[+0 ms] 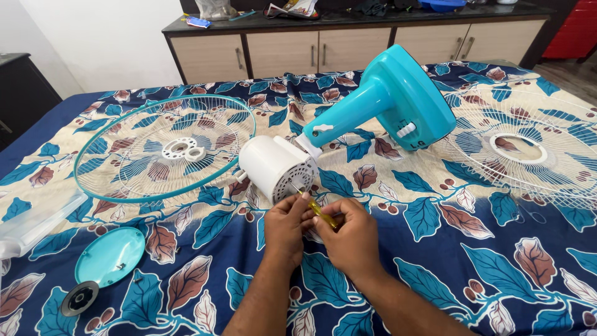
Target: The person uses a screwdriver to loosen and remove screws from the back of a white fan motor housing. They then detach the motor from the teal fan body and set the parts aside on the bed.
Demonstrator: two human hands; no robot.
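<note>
Two hands close on a slim yellow-handled screwdriver (318, 213); its long axis slants up-left, the tip at the ribbed white motor housing (277, 167). Left hand (287, 227) pinches the shaft, right hand (348, 233) wraps the handle. Behind the housing rises the glossy teal fan base (398, 93); left of it lies a round wire grille (165, 148) on the leaf-print bedsheet (448, 249).

grilles 2 (165, 149) (522, 146) | screwdriver 1 (318, 211) | hands 2 (both bare) (287, 227) (348, 233)
</note>
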